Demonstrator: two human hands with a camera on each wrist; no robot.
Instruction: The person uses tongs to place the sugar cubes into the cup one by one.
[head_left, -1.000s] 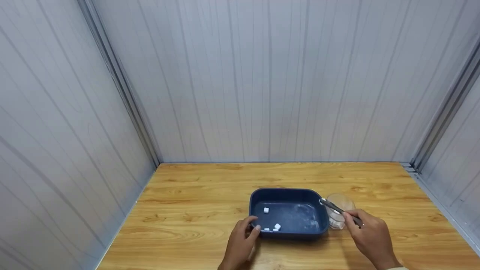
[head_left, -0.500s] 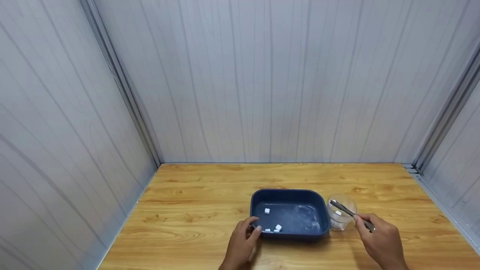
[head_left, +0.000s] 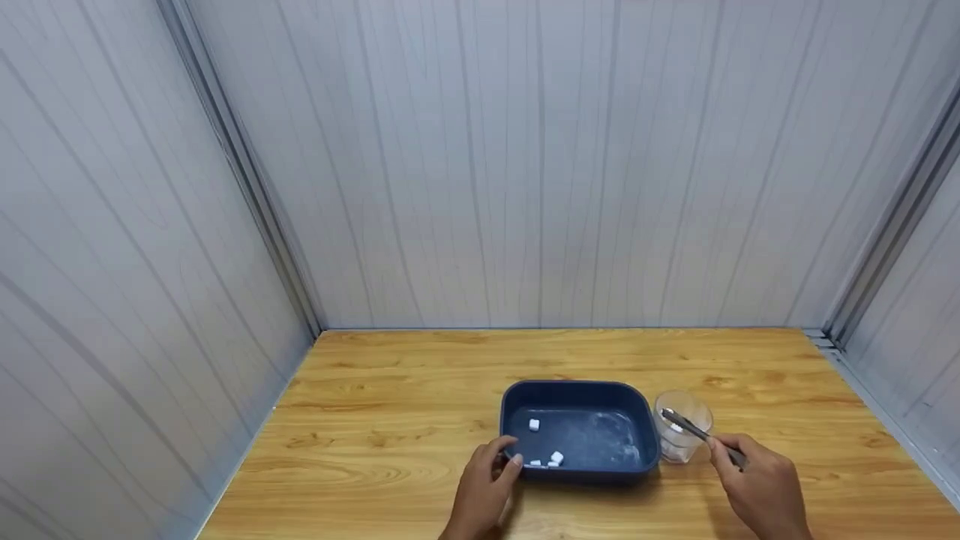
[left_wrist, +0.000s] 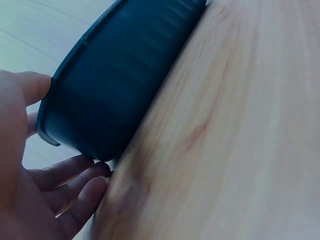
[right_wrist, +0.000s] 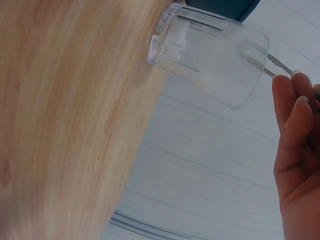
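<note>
My left hand (head_left: pixel 481 486) grips the near left corner of a dark blue rectangular dish (head_left: pixel 577 474), its thumb at the rim in the left wrist view. Several small white cubes (head_left: pixel 556 457) lie in the dish's left half, and white dust marks its floor. In my right hand (head_left: pixel 761 480) is a pair of metal tongs (head_left: pixel 694 428), tips pointing left into the mouth of a clear cup (head_left: pixel 699 411). Through the cup wall, the right wrist view shows the tips only as a blur. Whether they hold a cube I cannot tell. White pieces (head_left: pixel 676 427) show inside the cup.
The cup stands upright close against the dish's right side on a wood-grain table (head_left: pixel 390 420). Pale panelled walls (head_left: pixel 480 187) rise behind and at both sides.
My right hand has moved the tongs, with a white bit at their tips, from the dish's right rim to the cup, then slightly down. The left hand stays at the dish.
</note>
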